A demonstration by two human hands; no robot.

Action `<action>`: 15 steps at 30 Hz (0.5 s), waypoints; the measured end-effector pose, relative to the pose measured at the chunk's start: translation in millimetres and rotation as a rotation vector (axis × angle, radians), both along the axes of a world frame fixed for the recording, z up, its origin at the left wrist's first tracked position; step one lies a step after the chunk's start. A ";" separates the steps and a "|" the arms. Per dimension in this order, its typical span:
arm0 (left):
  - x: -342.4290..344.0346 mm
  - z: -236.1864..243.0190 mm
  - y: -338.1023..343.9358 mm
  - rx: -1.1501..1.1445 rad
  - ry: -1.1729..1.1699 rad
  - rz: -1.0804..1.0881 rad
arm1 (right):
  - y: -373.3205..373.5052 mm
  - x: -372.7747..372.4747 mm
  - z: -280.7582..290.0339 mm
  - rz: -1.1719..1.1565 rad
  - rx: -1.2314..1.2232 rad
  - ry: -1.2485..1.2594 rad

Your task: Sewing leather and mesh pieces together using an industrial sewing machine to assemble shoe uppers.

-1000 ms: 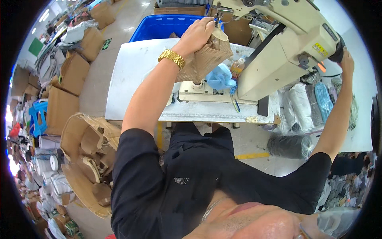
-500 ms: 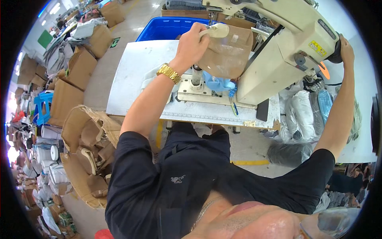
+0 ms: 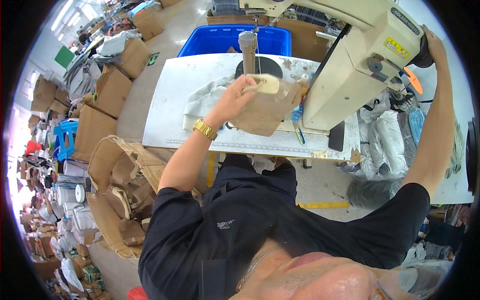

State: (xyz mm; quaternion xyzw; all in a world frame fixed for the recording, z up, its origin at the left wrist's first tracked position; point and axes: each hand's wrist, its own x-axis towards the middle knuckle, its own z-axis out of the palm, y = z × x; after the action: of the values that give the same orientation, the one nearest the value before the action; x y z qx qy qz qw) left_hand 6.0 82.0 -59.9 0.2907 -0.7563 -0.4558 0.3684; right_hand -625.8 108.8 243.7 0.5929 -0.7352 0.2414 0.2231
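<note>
My left hand (image 3: 234, 102) pinches a tan mesh fabric piece (image 3: 260, 114) by its curved cream part. The mesh hangs over the front of the table, and its exact kind cannot be made out. Just beyond stands the slim post (image 3: 247, 52) of a cream sewing machine (image 3: 340, 75), with the needle area (image 3: 256, 21) above it. Far out at the right, my right hand (image 3: 434, 44) is wrapped round the machine's black handwheel (image 3: 423, 54). Pale grey cloth (image 3: 202, 102) lies on the table left of the post.
A blue bin (image 3: 200, 42) stands behind the white table (image 3: 167, 95). Small snips (image 3: 299, 127) and a small bottle (image 3: 304, 82) are by the machine's base. At the left, a torn cardboard box (image 3: 102, 172) holds several tan pieces. Plastic-wrapped bundles (image 3: 387, 140) lie at the right.
My left hand has brought the mesh piece down toward me, away from the needle and off the post, which now shows. My right hand stays on the handwheel.
</note>
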 end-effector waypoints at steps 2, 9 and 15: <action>2.0 -18.6 1.4 0.040 0.017 -0.061 | 5.7 -8.9 4.5 -0.033 0.031 -0.001; 14.8 -30.7 -3.2 0.111 0.027 -0.023 | 37.8 66.5 -51.5 -0.117 -0.603 -0.022; 15.1 5.2 14.1 0.143 0.125 0.043 | 56.6 325.5 -193.4 0.713 -0.445 -0.578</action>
State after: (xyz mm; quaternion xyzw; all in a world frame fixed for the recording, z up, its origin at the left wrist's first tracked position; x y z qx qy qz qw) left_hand 21.1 96.2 -54.7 0.3034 -0.6910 -0.5176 0.4031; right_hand -300.2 165.5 50.3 0.6539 -0.4497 0.6074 0.0355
